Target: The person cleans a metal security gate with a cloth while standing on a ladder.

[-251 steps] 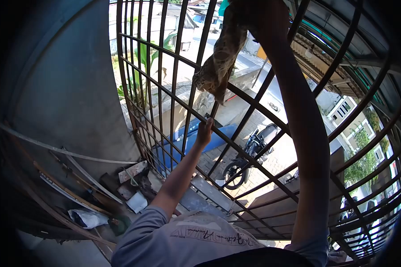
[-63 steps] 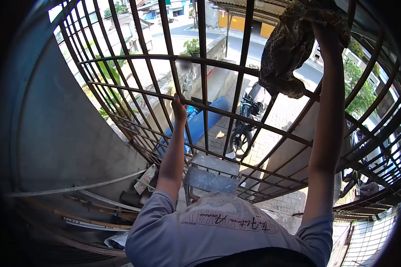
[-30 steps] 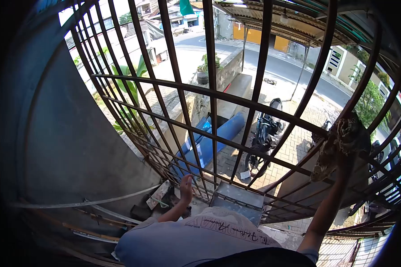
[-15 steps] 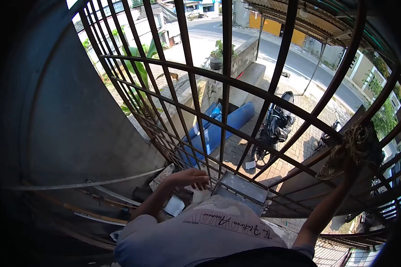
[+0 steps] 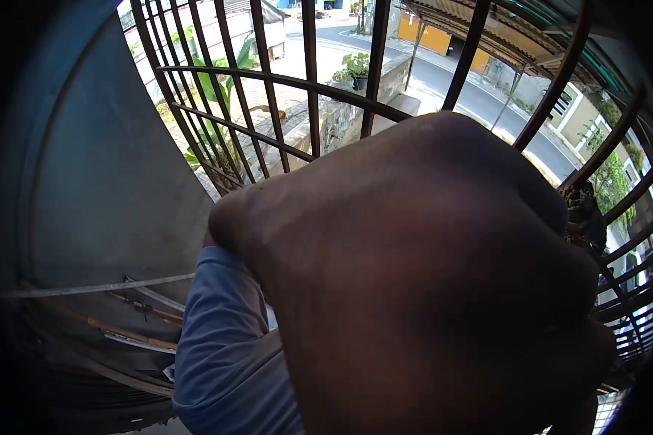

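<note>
Grille (image 5: 311, 85) part-hidden behind left hand (image 5: 442, 254); cloth (image 5: 585, 214) mostly covered.

A creased, blue-grey sleeve (image 5: 221, 319); the left hand (image 5: 442, 246) seems bare, though blurred.

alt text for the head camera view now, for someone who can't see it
The left hand, very close to the camera, hides much of the view. Behind it are dark metal bars, with a road beyond; a brownish cloth shows at right.
</note>
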{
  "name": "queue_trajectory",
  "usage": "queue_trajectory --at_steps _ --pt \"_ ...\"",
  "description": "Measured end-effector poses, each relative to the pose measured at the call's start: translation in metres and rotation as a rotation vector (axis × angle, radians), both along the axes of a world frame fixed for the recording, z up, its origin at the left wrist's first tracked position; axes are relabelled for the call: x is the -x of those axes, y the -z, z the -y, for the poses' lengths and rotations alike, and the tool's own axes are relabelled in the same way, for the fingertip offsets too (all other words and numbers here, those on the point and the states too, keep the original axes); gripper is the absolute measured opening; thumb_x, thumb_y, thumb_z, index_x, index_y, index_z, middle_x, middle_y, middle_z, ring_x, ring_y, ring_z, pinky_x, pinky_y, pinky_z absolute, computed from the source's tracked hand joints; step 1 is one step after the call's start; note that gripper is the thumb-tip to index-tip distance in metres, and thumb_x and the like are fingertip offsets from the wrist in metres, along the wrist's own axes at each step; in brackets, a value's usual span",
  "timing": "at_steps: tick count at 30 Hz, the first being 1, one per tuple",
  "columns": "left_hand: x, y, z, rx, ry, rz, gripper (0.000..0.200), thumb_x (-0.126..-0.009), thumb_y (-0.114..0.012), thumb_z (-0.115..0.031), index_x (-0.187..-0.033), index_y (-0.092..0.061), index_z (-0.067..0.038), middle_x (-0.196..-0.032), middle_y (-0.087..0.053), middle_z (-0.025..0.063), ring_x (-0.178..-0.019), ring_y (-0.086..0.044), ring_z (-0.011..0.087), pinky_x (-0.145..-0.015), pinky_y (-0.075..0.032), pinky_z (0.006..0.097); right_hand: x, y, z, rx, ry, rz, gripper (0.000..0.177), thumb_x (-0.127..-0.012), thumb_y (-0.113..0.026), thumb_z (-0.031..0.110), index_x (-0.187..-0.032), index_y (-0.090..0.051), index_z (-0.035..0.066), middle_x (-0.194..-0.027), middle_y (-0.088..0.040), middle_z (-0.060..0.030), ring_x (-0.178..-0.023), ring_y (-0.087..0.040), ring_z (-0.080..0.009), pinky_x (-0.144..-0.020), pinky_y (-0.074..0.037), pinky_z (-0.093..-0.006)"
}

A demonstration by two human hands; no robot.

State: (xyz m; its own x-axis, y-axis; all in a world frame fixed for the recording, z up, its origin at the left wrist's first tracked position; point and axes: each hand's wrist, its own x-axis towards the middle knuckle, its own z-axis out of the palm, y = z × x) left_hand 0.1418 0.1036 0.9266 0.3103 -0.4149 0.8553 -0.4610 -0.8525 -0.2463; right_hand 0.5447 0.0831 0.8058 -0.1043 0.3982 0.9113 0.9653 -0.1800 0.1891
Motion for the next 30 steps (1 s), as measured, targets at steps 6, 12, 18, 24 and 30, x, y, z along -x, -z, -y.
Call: queue_trajectory --at_steps 6,12,18,24,30 --pt "-0.004 -0.004 0.001 -0.022 -0.026 0.040 0.017 -0.088 -0.052 -0.019 -0.085 -0.062 -0.005 -0.069 -0.061 0.0054 -0.052 -0.058 0.0152 -0.046 -0.044 0.0282 0.001 -0.005 -0.002 0.037 0.017 0.021 0.028 -0.083 -0.065 0.023 -0.107 -0.065 0.009 -0.113 -0.062 -0.0148 -0.106 -0.056 -0.0354 -0.094 -0.041 -0.0461" --pt "-0.013 -0.006 0.007 -0.036 -0.078 0.072 0.023 -0.091 -0.049 -0.025 -0.086 -0.061 -0.007 -0.070 -0.059 0.0049 -0.052 -0.056 0.0149 -0.045 -0.042 0.0279 0.006 -0.011 -0.001 0.089 0.052 0.086 0.027 -0.082 -0.065 0.023 -0.105 -0.066 0.010 -0.112 -0.063 -0.0137 -0.104 -0.057 -0.0357 -0.093 -0.041 -0.0468" --pt "-0.017 -0.006 0.011 -0.044 -0.146 0.098 0.028 -0.093 -0.046 -0.031 -0.086 -0.061 -0.008 -0.071 -0.058 0.0044 -0.051 -0.055 0.0145 -0.045 -0.040 0.0277 0.007 -0.015 0.002 0.123 -0.017 -0.028 0.027 -0.082 -0.064 0.025 -0.105 -0.067 0.012 -0.111 -0.063 -0.0128 -0.104 -0.056 -0.0360 -0.093 -0.041 -0.0474" --pt "0.025 -0.008 0.016 -0.035 -0.293 0.145 0.034 -0.096 -0.043 -0.038 -0.087 -0.061 -0.010 -0.072 -0.057 0.0039 -0.051 -0.053 0.0141 -0.044 -0.037 0.0274 -0.009 -0.004 -0.003 0.069 -0.006 -0.024 0.027 -0.081 -0.065 0.024 -0.105 -0.067 0.012 -0.111 -0.063 -0.0120 -0.104 -0.056 -0.0353 -0.091 -0.040 -0.0477" --pt "0.100 -0.044 0.012 -0.209 -0.313 0.443 0.039 -0.098 -0.041 -0.043 -0.088 -0.061 -0.011 -0.073 -0.056 0.0037 -0.051 -0.052 0.0141 -0.044 -0.036 0.0273 0.008 -0.011 0.002 0.099 0.049 -0.053 0.030 -0.082 -0.064 0.024 -0.110 -0.066 0.012 -0.114 -0.062 -0.0138 -0.107 -0.053 -0.0366 -0.094 -0.038 -0.0486"
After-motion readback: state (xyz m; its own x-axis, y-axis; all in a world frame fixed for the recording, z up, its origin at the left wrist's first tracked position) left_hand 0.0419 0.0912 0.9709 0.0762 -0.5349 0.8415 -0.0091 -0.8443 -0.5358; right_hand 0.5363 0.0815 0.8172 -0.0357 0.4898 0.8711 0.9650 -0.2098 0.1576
